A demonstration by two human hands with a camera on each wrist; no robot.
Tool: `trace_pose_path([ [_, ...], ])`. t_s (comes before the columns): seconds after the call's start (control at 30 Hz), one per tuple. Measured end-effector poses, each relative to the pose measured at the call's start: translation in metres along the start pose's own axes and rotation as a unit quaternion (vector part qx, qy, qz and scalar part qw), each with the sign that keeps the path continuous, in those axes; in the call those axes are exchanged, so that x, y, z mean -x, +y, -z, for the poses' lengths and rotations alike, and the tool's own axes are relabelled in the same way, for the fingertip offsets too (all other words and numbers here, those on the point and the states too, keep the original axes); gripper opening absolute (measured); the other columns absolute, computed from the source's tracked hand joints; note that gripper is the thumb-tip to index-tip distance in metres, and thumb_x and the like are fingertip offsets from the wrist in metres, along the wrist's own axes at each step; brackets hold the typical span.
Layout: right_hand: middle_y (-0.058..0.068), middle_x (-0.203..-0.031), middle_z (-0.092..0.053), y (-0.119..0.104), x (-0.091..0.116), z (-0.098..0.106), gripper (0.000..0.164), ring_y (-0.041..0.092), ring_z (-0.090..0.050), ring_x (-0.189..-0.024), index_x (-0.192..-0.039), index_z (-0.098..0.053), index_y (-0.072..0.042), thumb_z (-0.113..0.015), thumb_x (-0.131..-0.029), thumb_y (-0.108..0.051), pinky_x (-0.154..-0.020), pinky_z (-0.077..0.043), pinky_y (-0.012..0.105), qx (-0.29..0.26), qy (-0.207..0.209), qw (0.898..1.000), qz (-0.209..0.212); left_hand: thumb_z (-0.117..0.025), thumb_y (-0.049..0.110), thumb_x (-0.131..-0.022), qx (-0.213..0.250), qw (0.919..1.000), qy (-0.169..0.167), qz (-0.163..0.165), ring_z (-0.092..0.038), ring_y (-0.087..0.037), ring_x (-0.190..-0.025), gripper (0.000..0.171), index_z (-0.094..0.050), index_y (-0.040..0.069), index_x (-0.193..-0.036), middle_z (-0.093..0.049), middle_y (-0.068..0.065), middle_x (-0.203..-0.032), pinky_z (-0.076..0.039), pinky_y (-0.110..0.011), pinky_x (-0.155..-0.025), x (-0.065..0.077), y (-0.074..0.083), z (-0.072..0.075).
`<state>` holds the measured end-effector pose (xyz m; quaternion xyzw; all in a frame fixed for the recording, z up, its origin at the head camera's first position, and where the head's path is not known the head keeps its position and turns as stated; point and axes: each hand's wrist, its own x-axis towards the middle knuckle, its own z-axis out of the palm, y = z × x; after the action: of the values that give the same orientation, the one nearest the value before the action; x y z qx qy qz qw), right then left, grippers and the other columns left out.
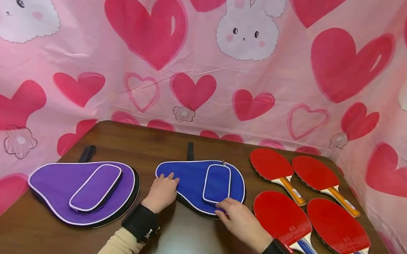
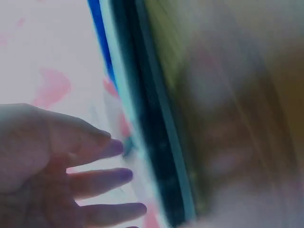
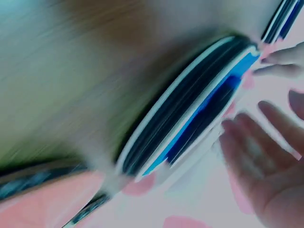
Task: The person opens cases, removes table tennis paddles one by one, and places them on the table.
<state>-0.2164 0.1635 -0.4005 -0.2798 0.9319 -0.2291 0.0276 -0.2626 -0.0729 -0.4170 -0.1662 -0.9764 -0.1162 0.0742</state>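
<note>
A blue paddle case [image 1: 189,178] with white piping and a zipped front pocket [image 1: 217,184] lies flat in mid-table, its narrow end to the left. Over that narrow end reaches my left hand [image 1: 161,192], fingers extended; its wrist view shows the thumb and fingers spread beside the dark zipped side. My right hand [image 1: 241,221] is at the case's lower right rim near the pocket, and its fingers [image 3: 242,137] look loose and uncurled in the right wrist view. Whether either hand touches the case is hard to tell.
To the left lies a purple paddle case [image 1: 59,182] with a pocket and black strap [image 1: 87,154]. Several red table tennis paddles lie at the right, including a blue-handled paddle [image 1: 281,214] close to my right forearm. A pink patterned curtain [image 1: 196,65] surrounds the wooden table [image 1: 186,246].
</note>
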Motion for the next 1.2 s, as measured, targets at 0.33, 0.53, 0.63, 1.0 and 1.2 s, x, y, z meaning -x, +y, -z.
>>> trace_pose_path([
  [0.33,0.028,-0.125,-0.057,0.013,0.018,-0.009,0.036,0.048,-0.044,-0.124,-0.116,-0.065,0.008,-0.071,-0.087,-0.012,-0.099,-0.039,0.057,0.049,0.0,0.997,-0.065,-0.064,0.017,-0.092,0.013,0.9905,-0.068,-0.119,-0.054,-0.05,-0.115,0.039,-0.063,0.013,-0.131,-0.054,-0.016,-0.138,-0.044,-0.055,-0.094,0.029,0.082,0.001],
  [0.53,0.029,-0.116,-0.061,-0.002,0.008,-0.029,0.032,0.044,-0.056,-0.112,-0.113,-0.063,0.012,-0.07,-0.085,-0.002,-0.094,-0.044,0.053,0.088,0.019,0.996,0.016,-0.064,0.018,-0.093,0.037,0.9913,-0.084,-0.095,-0.046,-0.063,-0.113,0.042,-0.059,0.01,-0.134,-0.052,-0.019,-0.138,-0.042,-0.061,-0.094,0.033,0.087,-0.012],
  [0.63,0.027,-0.115,-0.061,-0.011,-0.002,-0.035,0.034,0.042,-0.057,-0.111,-0.115,-0.061,0.011,-0.069,-0.085,0.0,-0.092,-0.046,0.051,0.101,0.017,0.994,0.025,-0.066,0.021,-0.09,0.017,0.9947,-0.062,-0.081,-0.046,-0.064,-0.112,0.042,-0.061,0.007,-0.13,-0.054,-0.019,-0.136,-0.041,-0.062,-0.093,0.032,0.08,-0.017],
  [1.0,0.032,-0.123,-0.057,-0.025,-0.053,-0.044,0.038,0.043,-0.054,-0.118,-0.121,-0.059,0.012,-0.066,-0.088,-0.004,-0.097,-0.044,0.048,0.095,0.007,0.995,0.01,-0.066,0.012,-0.088,0.026,0.9961,-0.077,-0.033,-0.042,-0.065,-0.116,0.038,-0.063,0.004,-0.126,-0.053,-0.019,-0.136,-0.037,-0.064,-0.096,0.006,0.037,-0.009],
  [1.2,0.033,-0.132,-0.05,-0.025,-0.08,-0.044,0.041,0.045,-0.045,-0.127,-0.126,-0.056,0.012,-0.063,-0.091,-0.007,-0.101,-0.039,0.05,0.056,-0.023,0.998,-0.016,-0.061,0.01,-0.092,0.035,0.9934,-0.108,-0.016,-0.04,-0.063,-0.119,0.038,-0.062,0.004,-0.13,-0.052,-0.019,-0.139,-0.034,-0.064,-0.098,-0.013,0.016,-0.006],
])
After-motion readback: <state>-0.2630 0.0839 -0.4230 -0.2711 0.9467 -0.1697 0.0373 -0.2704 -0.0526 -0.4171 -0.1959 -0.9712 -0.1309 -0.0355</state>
